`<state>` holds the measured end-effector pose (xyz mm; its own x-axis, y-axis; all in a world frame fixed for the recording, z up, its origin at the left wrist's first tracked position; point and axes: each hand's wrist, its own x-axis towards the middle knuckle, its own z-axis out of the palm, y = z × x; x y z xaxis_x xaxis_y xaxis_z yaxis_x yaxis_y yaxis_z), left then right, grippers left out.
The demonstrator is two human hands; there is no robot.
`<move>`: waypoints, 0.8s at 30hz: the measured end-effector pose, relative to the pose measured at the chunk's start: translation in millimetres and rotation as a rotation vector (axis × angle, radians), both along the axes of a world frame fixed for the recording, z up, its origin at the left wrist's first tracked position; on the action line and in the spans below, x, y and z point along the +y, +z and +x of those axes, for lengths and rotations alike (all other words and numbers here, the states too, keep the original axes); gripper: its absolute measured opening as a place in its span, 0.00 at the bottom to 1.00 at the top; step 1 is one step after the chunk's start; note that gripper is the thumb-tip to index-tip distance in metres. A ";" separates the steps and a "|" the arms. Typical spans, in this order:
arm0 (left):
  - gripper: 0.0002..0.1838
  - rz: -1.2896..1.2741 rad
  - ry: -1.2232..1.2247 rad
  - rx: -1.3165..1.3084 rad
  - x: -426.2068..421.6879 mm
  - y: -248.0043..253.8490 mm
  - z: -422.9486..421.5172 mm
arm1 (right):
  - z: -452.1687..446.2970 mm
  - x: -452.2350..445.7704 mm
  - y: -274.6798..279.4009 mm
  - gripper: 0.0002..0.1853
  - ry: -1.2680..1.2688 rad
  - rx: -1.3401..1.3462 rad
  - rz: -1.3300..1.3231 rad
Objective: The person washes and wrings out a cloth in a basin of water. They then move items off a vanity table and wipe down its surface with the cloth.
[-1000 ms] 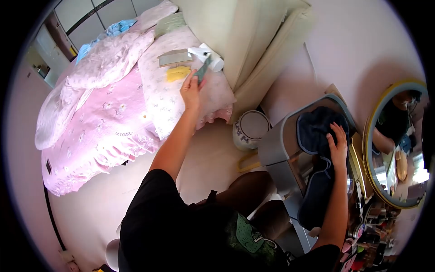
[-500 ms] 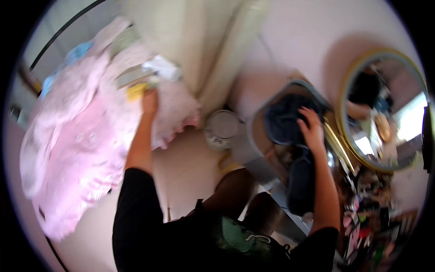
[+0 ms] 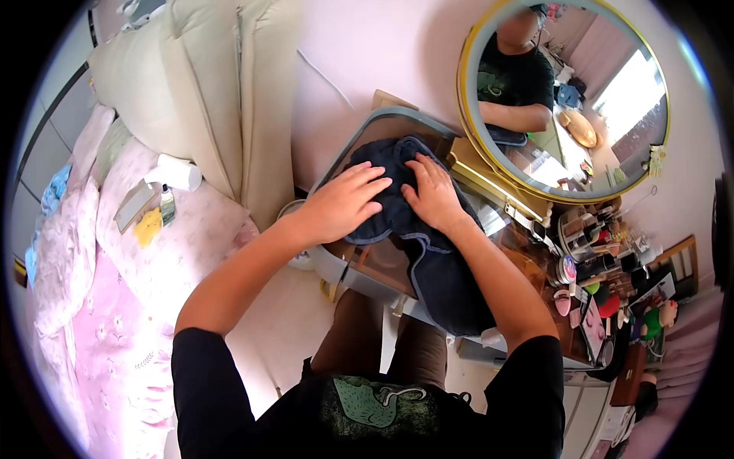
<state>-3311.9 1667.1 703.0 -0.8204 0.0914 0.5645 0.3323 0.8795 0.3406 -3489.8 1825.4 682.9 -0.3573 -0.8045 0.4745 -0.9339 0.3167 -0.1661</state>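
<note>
A dark navy cloth (image 3: 449,284) with lighter blue edging lies bunched on a glass-topped dressing table (image 3: 382,269). One end of it trails toward the table's front edge. My left hand (image 3: 345,200) rests on the cloth's left side, fingers spread and thumb apart. On the upper right of the bunch lies my right hand (image 3: 437,196), its fingers slightly bent and apart on the fabric. Both palms face down, so what is under them is hidden.
A round gold-rimmed mirror (image 3: 664,99) stands behind a gold box (image 3: 497,180). Cosmetics (image 3: 596,264) crowd the table's right side. To the left, a pink bed (image 3: 115,329) holds a yellow item (image 3: 147,228), a small bottle (image 3: 167,205) and a white cylinder (image 3: 177,173).
My left hand has moved right, from beside the yellow item on the bed to the navy cloth. My right hand stays on the cloth. The view has turned toward the table.
</note>
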 end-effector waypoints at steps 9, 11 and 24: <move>0.17 -0.329 0.270 -0.229 3.2 8.0 -58.6 | -27.5 -15.7 12.1 0.21 -0.206 0.249 0.122; 0.17 -0.363 0.314 -0.213 4.7 13.6 -66.0 | -31.9 -17.6 18.5 0.19 -0.237 0.243 0.157; 0.25 -0.153 0.359 -0.442 1.1 -2.5 -156.5 | -64.3 -35.4 31.9 0.12 -0.450 0.506 0.480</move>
<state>-3468.5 1668.2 700.4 -0.9695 -0.1815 0.1645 -0.1394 0.9609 0.2392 -3554.2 1790.0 714.7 -0.5289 -0.7917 0.3057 -0.6268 0.6072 0.4882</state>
